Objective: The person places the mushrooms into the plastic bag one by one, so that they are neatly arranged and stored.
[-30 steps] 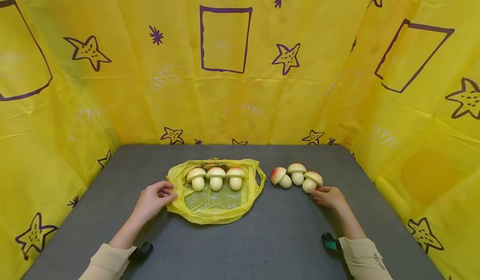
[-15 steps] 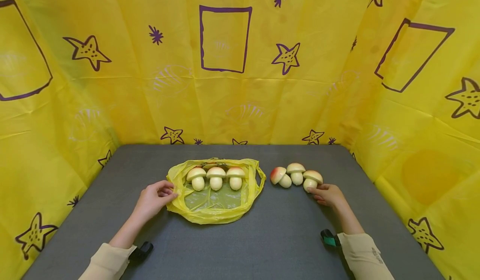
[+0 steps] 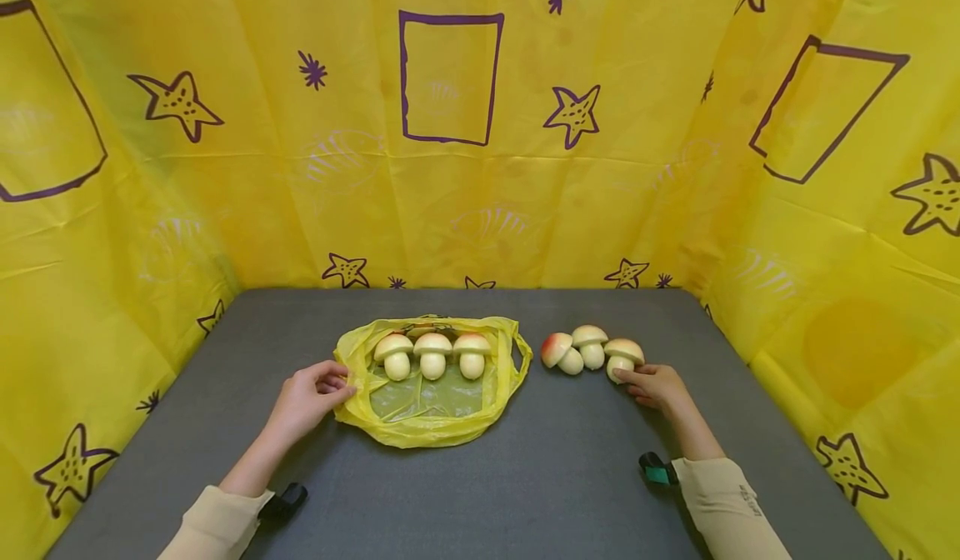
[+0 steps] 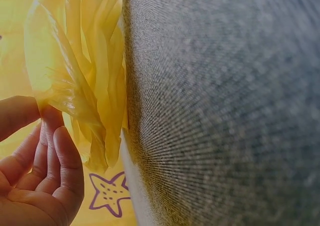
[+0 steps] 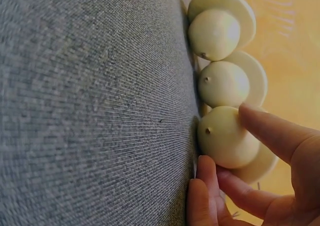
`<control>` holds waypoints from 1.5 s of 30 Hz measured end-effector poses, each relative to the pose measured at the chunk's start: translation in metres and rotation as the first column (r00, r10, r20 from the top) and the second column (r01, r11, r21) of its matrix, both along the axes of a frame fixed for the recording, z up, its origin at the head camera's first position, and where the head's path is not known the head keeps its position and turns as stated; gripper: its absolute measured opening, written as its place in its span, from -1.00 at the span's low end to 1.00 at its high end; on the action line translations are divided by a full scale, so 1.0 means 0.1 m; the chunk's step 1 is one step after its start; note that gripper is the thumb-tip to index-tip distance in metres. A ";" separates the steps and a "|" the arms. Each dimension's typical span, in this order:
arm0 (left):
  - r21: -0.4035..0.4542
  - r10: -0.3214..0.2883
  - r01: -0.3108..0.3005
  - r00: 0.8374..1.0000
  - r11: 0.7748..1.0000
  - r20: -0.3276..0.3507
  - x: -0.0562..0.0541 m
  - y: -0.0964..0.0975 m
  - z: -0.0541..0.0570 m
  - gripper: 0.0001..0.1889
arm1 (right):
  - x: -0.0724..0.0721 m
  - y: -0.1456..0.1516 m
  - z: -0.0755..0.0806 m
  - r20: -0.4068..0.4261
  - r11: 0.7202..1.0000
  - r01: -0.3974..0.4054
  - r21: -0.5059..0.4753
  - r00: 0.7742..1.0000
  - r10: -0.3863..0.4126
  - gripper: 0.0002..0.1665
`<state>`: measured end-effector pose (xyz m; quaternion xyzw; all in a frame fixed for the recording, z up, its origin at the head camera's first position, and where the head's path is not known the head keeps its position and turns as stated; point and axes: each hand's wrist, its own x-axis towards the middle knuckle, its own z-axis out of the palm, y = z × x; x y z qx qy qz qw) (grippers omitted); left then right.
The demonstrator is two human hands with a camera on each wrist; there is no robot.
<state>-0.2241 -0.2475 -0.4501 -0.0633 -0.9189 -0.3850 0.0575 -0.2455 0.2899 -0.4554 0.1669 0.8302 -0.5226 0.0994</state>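
Note:
A yellow plastic bag lies spread on the table with its mouth open. Inside it stand several toy mushrooms with pale stems and reddish caps; those at the back are partly hidden. My left hand pinches the bag's left rim between thumb and fingertips, also visible in the left wrist view. To the right of the bag are three more mushrooms, close together. My right hand holds the rightmost mushroom by its stem, thumb on one side and fingers on the other. The middle mushroom and the left one sit beside it.
The dark grey table reaches back to a yellow cloth wall with drawn stars and frames. Similar cloth encloses both sides. A bag handle loop faces the loose mushrooms.
My right hand has shifted slightly left and away from me, and the mushroom in its fingers has moved a little with it. The left hand and the bag have stayed put.

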 end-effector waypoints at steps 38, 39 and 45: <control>0.010 0.003 -0.003 1.000 1.000 0.005 0.00 0.00 0.00 -0.69 | 0.02 0.03 0.02 -0.041 0.991 0.007 -0.135 0.999 -0.013 -0.18; 0.008 0.004 -0.004 1.000 1.000 0.005 0.00 0.00 0.00 -0.69 | 0.03 0.03 0.03 -0.045 0.990 0.005 -0.138 0.999 -0.012 -0.20; 0.007 0.005 -0.005 1.000 1.000 0.011 -0.01 0.00 0.01 -0.68 | 0.09 0.04 0.07 -0.060 0.995 0.011 -0.104 0.998 -0.018 -0.27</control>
